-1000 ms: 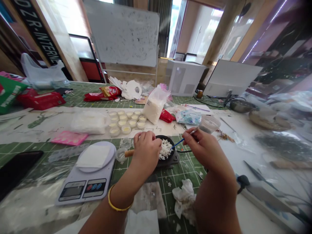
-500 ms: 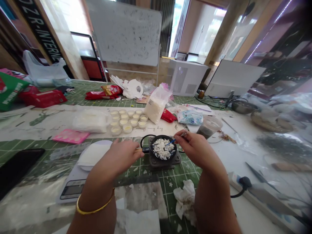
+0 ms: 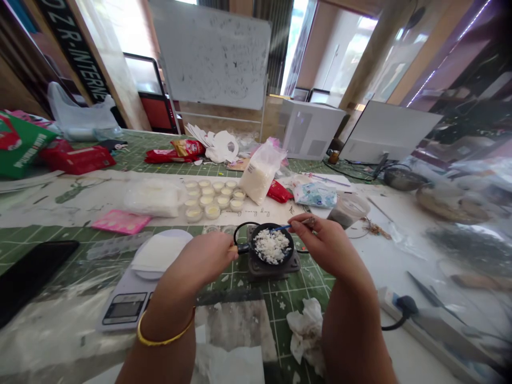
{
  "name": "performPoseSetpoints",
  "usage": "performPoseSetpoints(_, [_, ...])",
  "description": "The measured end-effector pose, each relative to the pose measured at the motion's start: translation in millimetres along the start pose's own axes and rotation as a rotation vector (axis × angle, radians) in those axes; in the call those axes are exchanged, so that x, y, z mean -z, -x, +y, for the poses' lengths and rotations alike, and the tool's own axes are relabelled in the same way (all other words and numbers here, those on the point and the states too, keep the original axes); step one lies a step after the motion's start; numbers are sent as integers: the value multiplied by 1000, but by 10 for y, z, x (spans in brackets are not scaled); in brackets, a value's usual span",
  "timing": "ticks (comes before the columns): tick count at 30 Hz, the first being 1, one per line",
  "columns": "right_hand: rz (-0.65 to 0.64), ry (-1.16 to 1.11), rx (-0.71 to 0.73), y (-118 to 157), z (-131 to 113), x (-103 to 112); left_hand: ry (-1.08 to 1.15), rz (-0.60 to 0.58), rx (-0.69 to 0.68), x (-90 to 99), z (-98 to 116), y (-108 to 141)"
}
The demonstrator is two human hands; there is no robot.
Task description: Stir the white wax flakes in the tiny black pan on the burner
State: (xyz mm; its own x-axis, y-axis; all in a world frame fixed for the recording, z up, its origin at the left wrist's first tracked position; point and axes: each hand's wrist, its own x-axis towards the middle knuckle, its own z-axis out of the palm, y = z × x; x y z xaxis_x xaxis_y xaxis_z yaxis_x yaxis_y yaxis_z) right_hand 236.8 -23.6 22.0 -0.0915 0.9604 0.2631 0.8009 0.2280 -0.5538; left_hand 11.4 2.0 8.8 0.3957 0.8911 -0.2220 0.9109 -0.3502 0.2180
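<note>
A small black pan (image 3: 290, 250) rests on a small dark hot plate (image 3: 276, 271). White crumbly lumps (image 3: 272, 246) fill much of its bottom. From the left, my left hand (image 3: 212, 252) is closed round the pan's handle (image 3: 242, 248). On the other side, my right hand (image 3: 320, 234) pinches a thin blue stick (image 3: 283, 228), whose tip reaches the far part of the lumps. Behind the pan stand several small clear cups (image 3: 212, 211) holding a pale cream-coloured filling.
Left of the pan is a kitchen scale (image 3: 125, 309) with white sheets on it. A crumpled tissue (image 3: 307, 328) lies at front right, near a power strip (image 3: 424, 330) with a black plug. A bag of white granules (image 3: 259, 178) leans behind the cups. A dark phone (image 3: 36, 277) lies far left.
The blue stick's tip has moved from the middle of the lumps to the pan's far side. The lumps have shifted and the gap among them has closed. The view has shifted slightly.
</note>
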Motion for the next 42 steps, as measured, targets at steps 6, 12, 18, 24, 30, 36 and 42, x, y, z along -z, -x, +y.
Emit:
performPoseSetpoints(6, [-91, -12, 46, 0, -22, -9, 0, -24, 14, -13, -8, -20])
performPoseSetpoints(12, [-82, -14, 98, 5, -95, -44, 6, -13, 20, -3, 16, -12])
performPoseSetpoints(18, [-45, 6, 14, 29, -40, 36, 8, -13, 14, -7, 19, -19])
performPoseSetpoints(24, [-54, 67, -27, 49, 13, 99, 12, -17, 22, -8, 29, -29])
performPoseSetpoints(30, [38, 126, -54, 76, 22, 128, 12, -21, 23, -20, 35, -41])
performPoseSetpoints(36, [29, 94, -53, 89, 34, 138, 2, -19, 28, -16, 53, -29])
performPoseSetpoints(42, [-73, 71, -44, 35, 34, 82, -7, -11, 18, -8, 55, -15])
